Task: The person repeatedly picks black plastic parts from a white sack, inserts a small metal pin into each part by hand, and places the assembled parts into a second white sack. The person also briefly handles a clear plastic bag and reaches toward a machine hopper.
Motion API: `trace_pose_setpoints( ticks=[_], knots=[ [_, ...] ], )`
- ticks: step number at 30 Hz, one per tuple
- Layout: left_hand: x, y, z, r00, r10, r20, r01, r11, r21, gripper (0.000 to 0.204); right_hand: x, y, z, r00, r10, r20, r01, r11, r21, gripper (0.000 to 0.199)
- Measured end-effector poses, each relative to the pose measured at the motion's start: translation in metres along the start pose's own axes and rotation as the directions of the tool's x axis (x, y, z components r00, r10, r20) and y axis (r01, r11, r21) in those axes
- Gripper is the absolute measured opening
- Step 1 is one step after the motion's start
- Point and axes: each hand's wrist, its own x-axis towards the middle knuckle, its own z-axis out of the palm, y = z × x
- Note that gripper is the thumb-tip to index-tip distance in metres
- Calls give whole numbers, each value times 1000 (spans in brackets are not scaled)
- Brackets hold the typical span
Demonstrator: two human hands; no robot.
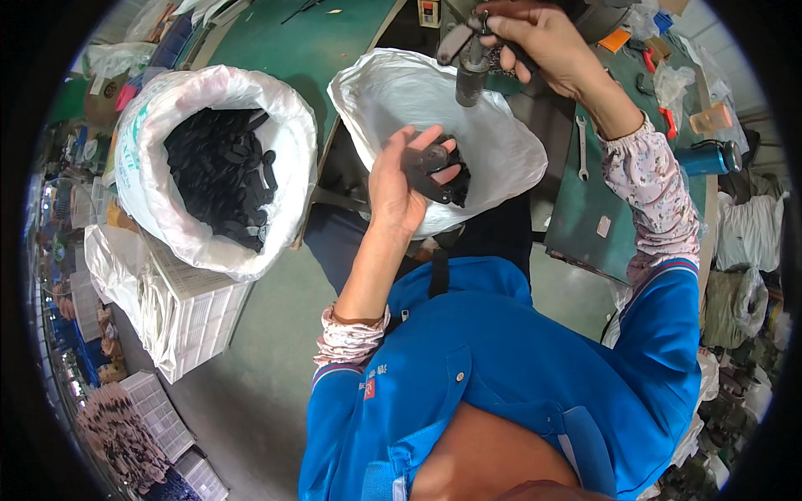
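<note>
My left hand (396, 185) is turned palm up, fingers partly curled, with dark flat pieces (428, 175) lying in it. It is over the mouth of a white woven sack (501, 159) that has more black pieces inside. Beyond the sack, my right hand (547, 42) is closed with fingers pinched around a small black piece (522, 58). These fingers are beside a dark metal cylinder (472, 79), which hangs at the sack's far edge. Whether the piece touches the cylinder is hard to make out.
A second white sack (288, 125), full of black pieces (217, 175), stands at left on a stack of white crates (200, 317). On the green bench at right lie a wrench (582, 149), red-handled tools (667, 123) and a blue bottle (708, 157). Another green tabletop (301, 42) is at far left.
</note>
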Motion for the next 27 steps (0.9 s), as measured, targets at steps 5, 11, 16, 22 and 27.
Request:
trace_pose_setpoints(
  ticks=[5,11,16,22,27],
  knots=[
    [5,-1,-6,984,167,-66,-158,980,120,32,-39,25,26,1000,4,-11,-4,997,73,55],
    [8,-17,5,967,253,17,-251,940,231,33,-95,96,79,971,178,158,-204,965,165,30],
    [-2,-11,13,978,193,81,-209,925,316,41,-84,90,75,1000,0,-17,8,874,487,16],
    [2,-13,8,973,223,65,-231,911,342,63,-89,60,62,988,-128,90,101,961,256,24],
    [1,-24,11,977,123,174,-186,891,415,76,-101,68,84,922,-233,311,269,960,-77,26]
  ],
)
